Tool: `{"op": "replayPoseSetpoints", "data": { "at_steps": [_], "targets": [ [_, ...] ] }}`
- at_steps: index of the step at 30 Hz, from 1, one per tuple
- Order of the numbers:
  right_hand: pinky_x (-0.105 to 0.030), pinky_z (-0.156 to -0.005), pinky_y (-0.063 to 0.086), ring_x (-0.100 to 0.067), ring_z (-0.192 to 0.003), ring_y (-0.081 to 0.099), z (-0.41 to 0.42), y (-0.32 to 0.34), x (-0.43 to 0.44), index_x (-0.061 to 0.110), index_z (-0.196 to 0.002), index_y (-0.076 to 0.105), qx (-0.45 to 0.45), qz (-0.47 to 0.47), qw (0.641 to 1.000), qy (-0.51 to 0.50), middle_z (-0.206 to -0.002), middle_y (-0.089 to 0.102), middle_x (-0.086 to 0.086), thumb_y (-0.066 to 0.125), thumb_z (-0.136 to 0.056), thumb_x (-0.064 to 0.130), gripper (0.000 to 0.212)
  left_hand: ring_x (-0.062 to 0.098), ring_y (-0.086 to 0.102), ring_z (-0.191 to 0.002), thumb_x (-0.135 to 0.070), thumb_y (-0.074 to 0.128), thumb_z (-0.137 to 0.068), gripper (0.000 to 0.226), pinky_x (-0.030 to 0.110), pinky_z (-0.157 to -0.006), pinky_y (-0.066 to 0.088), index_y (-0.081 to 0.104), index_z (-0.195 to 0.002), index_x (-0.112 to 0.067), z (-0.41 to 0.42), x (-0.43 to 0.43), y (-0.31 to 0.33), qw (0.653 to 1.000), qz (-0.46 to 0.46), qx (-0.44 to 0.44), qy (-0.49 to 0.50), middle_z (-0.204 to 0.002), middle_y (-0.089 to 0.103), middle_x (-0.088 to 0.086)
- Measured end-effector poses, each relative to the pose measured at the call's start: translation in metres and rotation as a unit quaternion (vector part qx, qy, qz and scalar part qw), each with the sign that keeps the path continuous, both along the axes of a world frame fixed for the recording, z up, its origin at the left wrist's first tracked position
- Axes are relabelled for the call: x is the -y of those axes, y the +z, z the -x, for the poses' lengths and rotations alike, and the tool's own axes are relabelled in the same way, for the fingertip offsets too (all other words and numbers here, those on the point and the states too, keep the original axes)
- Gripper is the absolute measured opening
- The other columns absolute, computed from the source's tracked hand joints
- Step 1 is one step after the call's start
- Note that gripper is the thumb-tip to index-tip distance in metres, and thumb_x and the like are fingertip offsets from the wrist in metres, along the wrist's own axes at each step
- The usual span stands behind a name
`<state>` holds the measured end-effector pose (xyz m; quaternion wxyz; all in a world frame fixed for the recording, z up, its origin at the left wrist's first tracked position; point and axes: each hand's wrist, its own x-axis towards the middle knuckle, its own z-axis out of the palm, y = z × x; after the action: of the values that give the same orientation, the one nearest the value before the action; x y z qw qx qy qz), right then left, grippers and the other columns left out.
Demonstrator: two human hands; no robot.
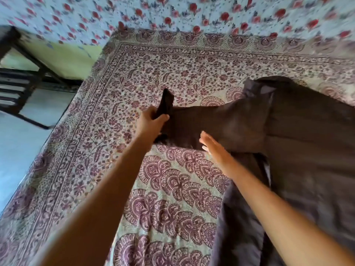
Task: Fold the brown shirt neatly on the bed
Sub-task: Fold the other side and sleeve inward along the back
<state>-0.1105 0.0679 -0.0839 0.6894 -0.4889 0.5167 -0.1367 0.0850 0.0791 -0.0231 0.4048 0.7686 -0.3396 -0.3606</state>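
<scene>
Shirt (288, 135) lies spread out on the bed (172, 179), on the right side of a purple flower cover (134, 77). One sleeve (201, 123) sticks out to the left. The left hand (151, 121) pinches the end of that sleeve. The right hand (211, 146) is flat with fingers spread, resting on the sleeve's near edge.

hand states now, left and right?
Left hand: closed on the brown shirt sleeve end.
Right hand: open, flat on the sleeve.
</scene>
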Motion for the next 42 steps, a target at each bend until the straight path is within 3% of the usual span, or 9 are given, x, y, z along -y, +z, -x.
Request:
{"op": "replayPoseSetpoints", "data": {
  "at_steps": [4,8,11,15,19,22,27,34,42],
  "targets": [
    [-0.037,-0.105,0.031,-0.021,-0.125,0.048,0.04,0.052,-0.015,0.027,-0.14,0.036,0.156,-0.043,0.976,-0.146,-0.138,0.048,-0.002,0.032,-0.076,0.066,0.075,0.027,0.064,-0.09,-0.01,0.062,-0.083,0.012,0.042,-0.083,0.053,0.059,-0.094,-0.015,0.104,-0.006,0.033,0.992,-0.017,-0.048,-0.116,-0.092,0.067,0.009],
    [-0.036,-0.086,0.05,-0.014,-0.098,0.064,0.107,0.089,-0.022,0.022,-0.115,0.059,0.24,-0.043,0.93,-0.273,-0.108,0.067,-0.001,0.05,-0.085,0.045,0.039,0.017,0.062,-0.079,0.003,0.054,-0.087,0.02,0.023,-0.068,0.053,0.051,-0.101,-0.01,0.189,-0.02,0.062,0.952,-0.041,-0.131,-0.275,-0.083,0.06,0.003],
    [-0.028,-0.064,0.055,-0.01,-0.073,0.066,0.178,0.103,-0.025,0.017,-0.109,0.059,0.169,0.005,0.92,-0.353,-0.084,0.07,0.003,0.057,-0.089,0.012,0.021,0.001,0.063,-0.067,0.013,0.043,-0.089,0.029,0.01,-0.061,0.05,0.05,-0.114,0.001,0.235,-0.024,0.075,0.92,-0.046,-0.193,-0.338,-0.092,0.059,0.009],
    [-0.014,-0.053,0.05,-0.001,-0.061,0.06,0.274,0.124,-0.032,0.017,-0.101,0.06,0.071,0.063,0.896,-0.433,-0.079,0.062,0.004,0.057,-0.086,-0.002,0.023,0.013,0.056,-0.086,-0.005,0.059,-0.085,0.025,0.014,-0.07,0.047,0.059,-0.11,0.002,0.278,-0.025,0.069,0.926,-0.037,-0.177,-0.332,-0.1,0.059,0.011],
    [-0.007,-0.058,0.045,-0.009,-0.075,0.059,0.365,0.127,-0.03,0.005,-0.112,0.062,-0.069,0.17,0.81,-0.557,-0.092,0.063,-0.007,0.062,-0.082,-0.002,0.031,0.004,0.055,-0.06,-0.018,0.066,-0.073,0.009,0.023,-0.061,0.039,0.062,-0.081,-0.018,0.302,-0.018,0.044,0.959,-0.058,-0.151,-0.233,-0.068,0.064,-0.007],
    [-0.022,-0.073,0.048,-0.016,-0.087,0.059,0.419,0.126,-0.023,0.006,-0.11,0.064,-0.189,0.219,0.74,-0.607,-0.101,0.067,-0.014,0.063,-0.083,0.002,0.028,0.011,0.05,-0.067,-0.013,0.057,-0.09,0.01,0.022,-0.058,0.035,0.062,-0.087,-0.021,0.309,-0.014,0.023,0.963,-0.106,-0.111,-0.22,-0.076,0.057,-0.001],
    [-0.024,-0.08,0.042,-0.027,-0.107,0.06,0.466,0.119,-0.012,0.005,-0.118,0.059,-0.308,0.243,0.667,-0.633,-0.115,0.064,-0.016,0.054,-0.086,0.001,0.032,0.018,0.05,-0.065,-0.036,0.057,-0.067,0.031,0.022,-0.055,0.038,0.069,-0.092,-0.022,0.307,-0.008,0.0,0.966,-0.124,-0.016,-0.224,-0.076,0.059,0.005],
    [-0.042,-0.097,0.039,-0.033,-0.121,0.048,0.431,0.073,0.014,0.013,-0.131,0.049,-0.391,0.23,0.747,-0.486,-0.13,0.053,-0.016,0.053,-0.091,0.013,0.04,0.032,0.062,-0.098,-0.029,0.054,-0.066,0.033,0.043,-0.09,0.05,0.066,-0.094,-0.017,0.268,0.016,-0.034,0.97,-0.121,0.035,-0.206,-0.103,0.067,0.017],
    [-0.03,-0.089,0.041,-0.027,-0.101,0.06,0.271,0.02,0.088,0.008,-0.123,0.056,-0.271,0.298,0.87,-0.284,-0.127,0.056,-0.008,0.058,-0.087,0.01,0.036,0.033,0.065,-0.093,-0.016,0.053,-0.087,0.019,0.042,-0.081,0.053,0.068,-0.095,-0.025,0.224,0.118,-0.046,0.965,-0.023,0.157,-0.208,-0.105,0.07,0.009]
  ]
}}
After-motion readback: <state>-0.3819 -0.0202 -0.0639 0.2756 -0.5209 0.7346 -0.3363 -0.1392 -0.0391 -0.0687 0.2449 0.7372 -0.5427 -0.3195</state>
